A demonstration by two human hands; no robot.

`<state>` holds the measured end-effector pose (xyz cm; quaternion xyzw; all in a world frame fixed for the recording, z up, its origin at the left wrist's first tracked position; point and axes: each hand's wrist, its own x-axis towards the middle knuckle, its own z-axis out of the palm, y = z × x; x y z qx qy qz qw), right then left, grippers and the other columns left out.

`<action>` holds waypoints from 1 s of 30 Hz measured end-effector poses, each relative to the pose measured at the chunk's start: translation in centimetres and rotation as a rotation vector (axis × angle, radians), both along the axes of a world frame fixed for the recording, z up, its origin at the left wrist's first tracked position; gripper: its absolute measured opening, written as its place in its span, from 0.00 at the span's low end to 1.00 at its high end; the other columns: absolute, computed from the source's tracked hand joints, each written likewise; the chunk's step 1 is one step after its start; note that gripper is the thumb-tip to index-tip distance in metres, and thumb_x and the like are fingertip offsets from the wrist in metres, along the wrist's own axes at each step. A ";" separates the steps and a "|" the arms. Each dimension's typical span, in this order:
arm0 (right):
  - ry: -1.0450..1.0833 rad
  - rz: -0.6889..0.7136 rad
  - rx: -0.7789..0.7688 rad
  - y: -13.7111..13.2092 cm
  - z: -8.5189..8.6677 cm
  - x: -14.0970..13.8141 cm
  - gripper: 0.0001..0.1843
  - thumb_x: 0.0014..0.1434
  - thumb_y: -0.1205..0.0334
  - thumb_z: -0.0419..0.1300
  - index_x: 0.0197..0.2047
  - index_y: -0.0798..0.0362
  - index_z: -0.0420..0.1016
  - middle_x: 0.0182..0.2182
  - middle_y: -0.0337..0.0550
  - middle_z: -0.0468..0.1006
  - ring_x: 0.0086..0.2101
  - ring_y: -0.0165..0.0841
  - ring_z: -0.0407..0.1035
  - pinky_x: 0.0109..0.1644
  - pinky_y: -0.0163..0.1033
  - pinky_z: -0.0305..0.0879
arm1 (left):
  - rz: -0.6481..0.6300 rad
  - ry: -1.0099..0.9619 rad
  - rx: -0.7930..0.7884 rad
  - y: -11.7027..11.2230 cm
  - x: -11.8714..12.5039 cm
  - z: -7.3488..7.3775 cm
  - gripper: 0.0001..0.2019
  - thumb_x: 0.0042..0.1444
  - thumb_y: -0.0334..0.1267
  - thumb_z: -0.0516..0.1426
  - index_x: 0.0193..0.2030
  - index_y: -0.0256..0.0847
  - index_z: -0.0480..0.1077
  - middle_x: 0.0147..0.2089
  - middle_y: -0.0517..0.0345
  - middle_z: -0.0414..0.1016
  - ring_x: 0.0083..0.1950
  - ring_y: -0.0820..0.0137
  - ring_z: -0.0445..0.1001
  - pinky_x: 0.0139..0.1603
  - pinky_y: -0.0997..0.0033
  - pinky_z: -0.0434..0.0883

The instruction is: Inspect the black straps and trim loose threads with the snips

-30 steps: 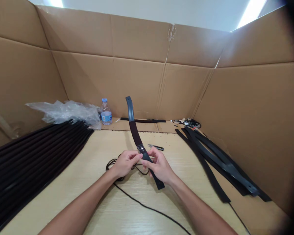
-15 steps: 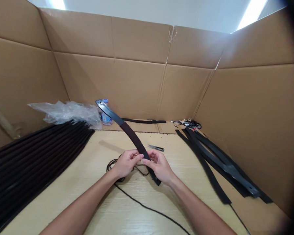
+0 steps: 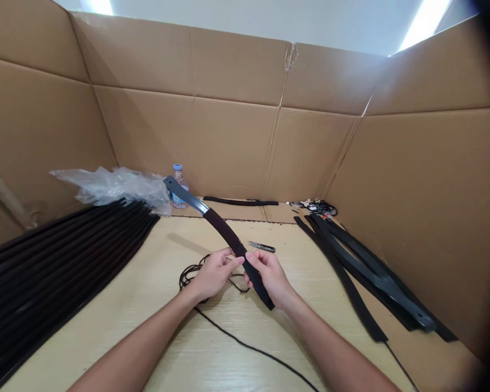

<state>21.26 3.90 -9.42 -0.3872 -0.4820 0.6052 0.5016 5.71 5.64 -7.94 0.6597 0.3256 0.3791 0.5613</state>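
Held item: a curved black strip with dark-brown wrapping (image 3: pixel 224 231).
Left hand (image 3: pixel 215 275): fingers (image 3: pixel 236 260) were closed on it.
Right hand (image 3: pixel 270 277): fingers were closed on it.

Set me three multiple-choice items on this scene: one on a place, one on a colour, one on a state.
1. Where do the small snips lie?
A) right of the curved black strip
B) on the plastic sheet
C) on the dark rods

2. What colour is the water bottle's cap?
A) red
B) blue
C) white

3. How is the strip held?
A) not at all, lying on the table
B) in one hand only
C) between the left hand and right hand

1 A: the snips lie just beyond the hands, right of the strip.
2 B: the cap shows blue.
3 C: both hands are on the strip.
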 end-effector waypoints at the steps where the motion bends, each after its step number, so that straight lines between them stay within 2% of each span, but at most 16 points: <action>1: -0.015 -0.007 -0.008 0.0 0.0 0.0 0.23 0.51 0.43 0.60 0.28 0.56 0.60 0.16 0.40 0.71 0.15 0.26 0.61 0.19 0.30 0.57 | 0.006 -0.006 -0.005 0.0 0.0 -0.1 0.20 0.54 0.52 0.57 0.44 0.35 0.66 0.16 0.70 0.54 0.15 0.78 0.49 0.18 0.77 0.47; 7: -0.084 -0.062 -0.079 -0.1 0.3 0.0 0.25 0.51 0.40 0.59 0.25 0.55 0.59 0.13 0.40 0.68 0.13 0.27 0.60 0.15 0.30 0.53 | 0.051 -0.068 -0.011 -0.3 0.3 0.1 0.18 0.55 0.52 0.56 0.40 0.37 0.67 0.17 0.72 0.48 0.15 0.78 0.47 0.19 0.77 0.50; 12: -0.116 -0.094 -0.111 -0.2 0.9 -0.1 0.27 0.50 0.39 0.59 0.23 0.55 0.59 0.11 0.40 0.66 0.12 0.27 0.58 0.14 0.30 0.49 | 0.120 -0.075 -0.029 -0.1 0.4 -0.6 0.17 0.54 0.52 0.57 0.32 0.37 0.64 0.17 0.70 0.49 0.17 0.79 0.46 0.18 0.78 0.46; 18: -0.135 -0.148 -0.157 -0.5 1.5 -0.3 0.28 0.48 0.38 0.60 0.21 0.55 0.57 0.10 0.39 0.64 0.12 0.28 0.59 0.13 0.30 0.50 | 0.159 -0.115 -0.054 0.0 0.8 -1.3 0.18 0.53 0.52 0.58 0.36 0.37 0.65 0.18 0.71 0.47 0.18 0.80 0.43 0.18 0.77 0.41; 21: -0.099 -0.154 -0.113 -0.3 1.1 -0.3 0.27 0.49 0.39 0.60 0.22 0.55 0.57 0.11 0.38 0.64 0.12 0.28 0.58 0.14 0.30 0.52 | 0.141 -0.150 -0.093 0.1 0.8 -1.2 0.18 0.52 0.53 0.59 0.34 0.38 0.63 0.17 0.72 0.46 0.16 0.80 0.43 0.17 0.78 0.40; 24: -0.019 -0.070 -0.024 0.0 0.4 -0.1 0.25 0.52 0.41 0.58 0.25 0.54 0.56 0.13 0.39 0.67 0.14 0.28 0.60 0.16 0.31 0.54 | 0.124 -0.133 -0.102 0.5 0.3 -1.3 0.19 0.52 0.53 0.59 0.30 0.40 0.60 0.16 0.72 0.48 0.16 0.80 0.44 0.16 0.79 0.41; 27: 0.068 0.021 0.066 0.1 0.1 0.2 0.23 0.53 0.46 0.61 0.26 0.54 0.55 0.18 0.40 0.71 0.19 0.28 0.64 0.22 0.31 0.57 | 0.166 -0.102 -0.054 1.0 -0.4 -1.5 0.19 0.52 0.53 0.58 0.28 0.41 0.57 0.16 0.71 0.49 0.16 0.80 0.45 0.16 0.79 0.43; 30: 0.076 0.038 0.126 0.1 0.1 0.4 0.20 0.50 0.53 0.65 0.27 0.56 0.59 0.22 0.40 0.72 0.23 0.26 0.64 0.28 0.30 0.59 | 0.154 -0.070 0.002 1.4 -1.0 -1.5 0.19 0.53 0.53 0.57 0.29 0.39 0.60 0.17 0.71 0.49 0.17 0.80 0.45 0.17 0.79 0.43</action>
